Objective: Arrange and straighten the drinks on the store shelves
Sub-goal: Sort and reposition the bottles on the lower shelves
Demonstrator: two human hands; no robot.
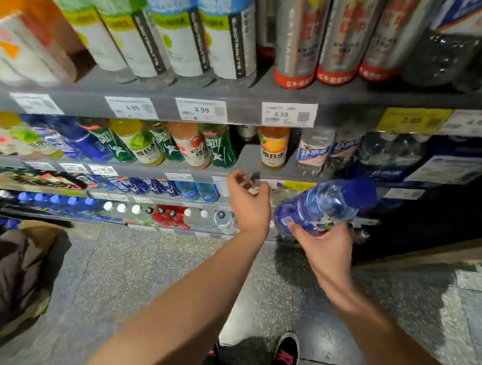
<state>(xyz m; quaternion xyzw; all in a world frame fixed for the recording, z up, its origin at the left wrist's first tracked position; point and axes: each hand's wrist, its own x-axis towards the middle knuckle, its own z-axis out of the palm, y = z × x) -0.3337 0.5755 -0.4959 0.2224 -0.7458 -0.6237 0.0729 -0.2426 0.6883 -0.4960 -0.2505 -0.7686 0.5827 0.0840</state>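
Note:
My right hand (pixel 325 250) grips a blue bottle (pixel 322 206) by its lower body; the bottle lies tilted, its blue cap end pointing up and right, in front of the lower shelves. My left hand (pixel 249 201) hovers just left of it with fingers spread and curled, holding nothing, close to the edge of the middle shelf (pixel 234 177). On that shelf stand green bottles (pixel 220 148), yellow, pink and orange vitamin drinks (pixel 274 148), with an empty gap between the green bottle and the orange one. Clear bottles with pink-blue labels (pixel 312 153) stand to the right.
The top shelf (pixel 241 98) carries tall white-green bottles and silver-red cans, with price tags on its edge. Lower shelves hold rows of blue, white and red capped bottles (pixel 163 211). A brown bag (pixel 21 266) lies on the speckled floor at left. My shoes (pixel 285 353) show below.

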